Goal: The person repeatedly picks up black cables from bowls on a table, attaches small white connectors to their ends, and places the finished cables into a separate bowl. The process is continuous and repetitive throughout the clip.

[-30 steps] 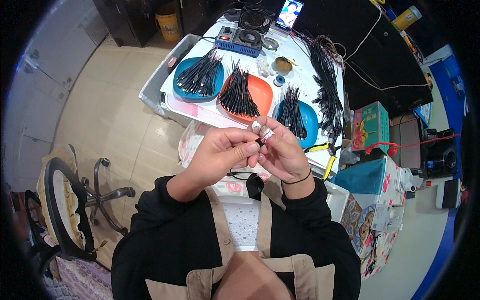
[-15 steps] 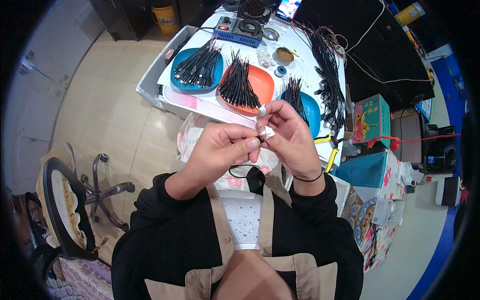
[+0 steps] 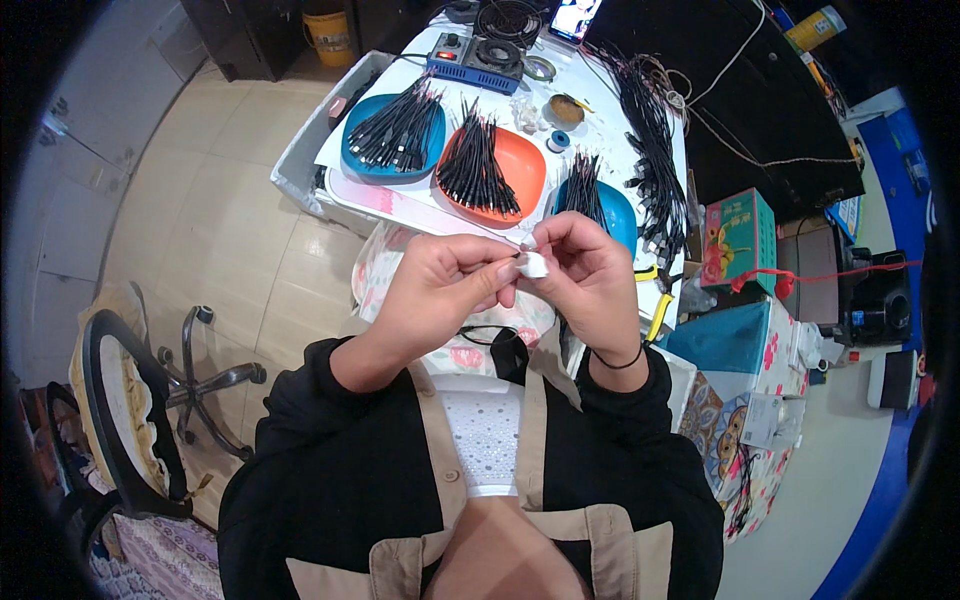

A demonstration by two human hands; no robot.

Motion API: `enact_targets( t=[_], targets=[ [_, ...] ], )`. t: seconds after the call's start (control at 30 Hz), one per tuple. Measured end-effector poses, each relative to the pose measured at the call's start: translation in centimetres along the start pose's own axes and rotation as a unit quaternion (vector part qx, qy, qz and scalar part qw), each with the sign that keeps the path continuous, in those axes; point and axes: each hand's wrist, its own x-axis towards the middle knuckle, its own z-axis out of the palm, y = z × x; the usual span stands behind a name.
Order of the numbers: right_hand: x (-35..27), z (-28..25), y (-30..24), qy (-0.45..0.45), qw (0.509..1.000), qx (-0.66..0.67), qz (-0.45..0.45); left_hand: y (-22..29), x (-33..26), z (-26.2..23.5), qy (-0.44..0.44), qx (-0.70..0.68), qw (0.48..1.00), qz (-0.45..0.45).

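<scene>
Above my lap, my left hand [image 3: 425,300] is closed, thumb and forefinger pinching the end of a thin black cable [image 3: 489,336] that loops down below my hands. Facing it, fingertips nearly touching, is my right hand [image 3: 592,275], with white wraps [image 3: 532,265] on its thumb and forefinger tips. Its thumb and forefinger close at the cable's end; the fingers hide what lies between them. Past my hands, bundles of black cables rest in a left blue tray [image 3: 368,166], an orange tray [image 3: 525,165] and a right blue tray [image 3: 622,215].
A blue-based heating device [image 3: 476,66] and small fan [image 3: 510,22] stand at the back of the white table. Nearer are a solder spool [image 3: 557,141] and a round brown tin [image 3: 566,110]. Yellow-handled pliers [image 3: 658,318] lie at the right edge, below a heap of cables [image 3: 655,170].
My right thumb and forefinger have drawn closer together and in toward the left fingertips. The reddish wire bits seen between my hands before are now covered. The view has shifted slightly.
</scene>
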Motion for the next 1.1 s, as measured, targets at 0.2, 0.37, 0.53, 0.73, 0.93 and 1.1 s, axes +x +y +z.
enact_targets(
  t=[0.2, 0.37, 0.53, 0.73, 0.93, 1.1],
  targets=[
    [-0.7, 0.7, 0.6, 0.088, 0.989, -0.088, -0.083, -0.5, -0.5, 0.2, 0.018, 0.018, 0.999, 0.023],
    [-0.5, -2.7, -0.8, 0.198, 0.972, 0.044, -0.114, 0.2, -0.9, -0.4, 0.015, 0.005, 0.999, -0.030],
    [-1.1, -3.1, -2.2, -0.014, 0.914, -0.348, -0.209, 0.7, -0.6, -0.2, -0.017, -0.025, 0.997, -0.078],
    [0.7, -2.8, -3.3, -0.112, 0.830, -0.419, -0.352, 1.1, -0.1, -0.1, -0.049, -0.042, 0.992, -0.104],
    [1.2, -2.7, -3.5, -0.131, 0.824, -0.425, -0.352, 1.0, 0.1, -0.2, -0.073, -0.031, 0.992, -0.102],
    [0.4, -3.1, -2.9, -0.146, 0.899, -0.358, -0.207, 0.5, 0.4, -0.1, -0.052, 0.411, 0.862, 0.291]
  ],
)
